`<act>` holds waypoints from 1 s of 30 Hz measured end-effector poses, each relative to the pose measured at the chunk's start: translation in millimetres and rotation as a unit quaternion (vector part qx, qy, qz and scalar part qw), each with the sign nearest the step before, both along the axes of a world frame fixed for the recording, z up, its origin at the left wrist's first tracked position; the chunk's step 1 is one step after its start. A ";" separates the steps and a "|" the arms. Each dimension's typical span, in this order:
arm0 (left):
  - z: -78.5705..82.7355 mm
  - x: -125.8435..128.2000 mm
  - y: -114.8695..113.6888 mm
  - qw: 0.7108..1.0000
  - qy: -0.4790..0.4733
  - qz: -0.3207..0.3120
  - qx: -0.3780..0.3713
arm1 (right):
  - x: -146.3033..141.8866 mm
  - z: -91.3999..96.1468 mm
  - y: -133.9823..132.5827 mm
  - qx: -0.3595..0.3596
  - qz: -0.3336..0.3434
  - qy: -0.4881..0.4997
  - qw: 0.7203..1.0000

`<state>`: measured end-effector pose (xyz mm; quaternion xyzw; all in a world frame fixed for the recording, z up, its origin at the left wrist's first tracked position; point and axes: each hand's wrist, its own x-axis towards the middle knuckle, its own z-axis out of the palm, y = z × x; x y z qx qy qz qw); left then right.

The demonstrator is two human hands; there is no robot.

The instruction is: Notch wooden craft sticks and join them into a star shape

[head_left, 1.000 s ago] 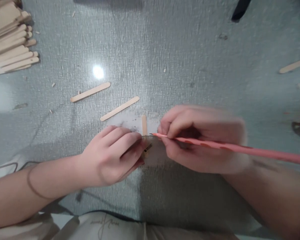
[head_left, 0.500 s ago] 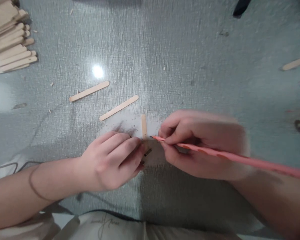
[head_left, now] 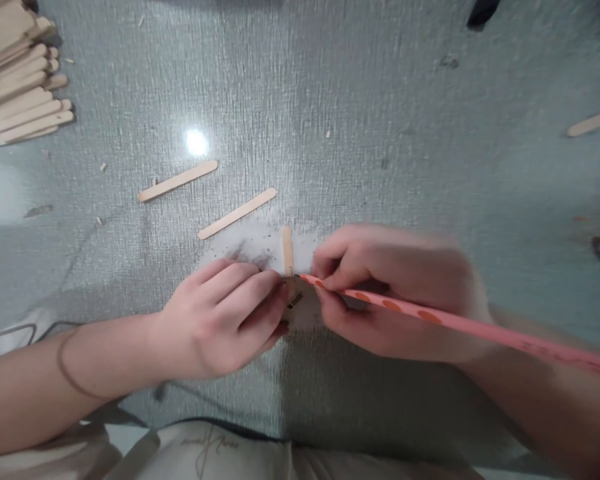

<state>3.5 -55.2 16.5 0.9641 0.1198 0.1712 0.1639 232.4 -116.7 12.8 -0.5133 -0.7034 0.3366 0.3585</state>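
My right hand point(head_left: 395, 340) is closed round a pink pencil point(head_left: 480, 330) with orange oval marks along it. Its tip touches or nearly touches a wooden craft stick point(head_left: 287, 248) that lies upright in view, with a small dark mark near the tip. My left hand point(head_left: 227, 323) is closed at the edge of a clear plastic piece point(head_left: 307, 310) with dark print, which lies across the lower part of that stick. The left fingertips are partly hidden. Two more craft sticks, one farther point(head_left: 179, 181) and one nearer point(head_left: 237, 214), lie beyond my left hand.
A pile of craft sticks point(head_left: 25, 100) is at the upper left. Another stick point(head_left: 595, 123) lies at the right edge, and a dark object point(head_left: 483, 12) at the top. Small wood bits and grey smudges dot the shiny textured tabletop point(head_left: 370, 100).
My right hand has moved slightly left, bringing the pencil tip closer to the stick. The pencil has turned a little, showing more orange ovals. My left hand has hardly moved.
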 end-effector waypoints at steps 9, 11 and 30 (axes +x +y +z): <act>0.6 -0.4 1.0 1.000 -0.008 -0.004 0.000 | 0.9 -0.8 1.4 -0.001 -0.003 0.017 1.000; 0.0 -0.3 0.8 1.000 -0.010 -0.004 -0.001 | 0.5 -0.4 0.9 -0.002 -0.006 0.020 1.000; -0.7 1.1 0.0 1.000 0.003 0.013 -0.021 | 0.1 -4.0 0.5 0.007 0.017 -0.022 1.000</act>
